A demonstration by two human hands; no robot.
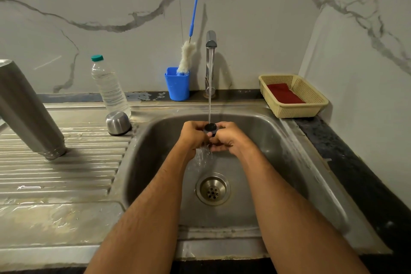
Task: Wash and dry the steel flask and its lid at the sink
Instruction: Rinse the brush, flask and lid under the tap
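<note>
Marble-veined walls back a steel sink. At frame centre, left hand and right hand both grip a small black lid under the tap's stream; the steel flask stands at far left.

We see a dim, greyish scene lit from above and in front, with soft shadows behind the tap and brush, glare on the wet drainboard, and wide-angle bending at the edges.
</note>
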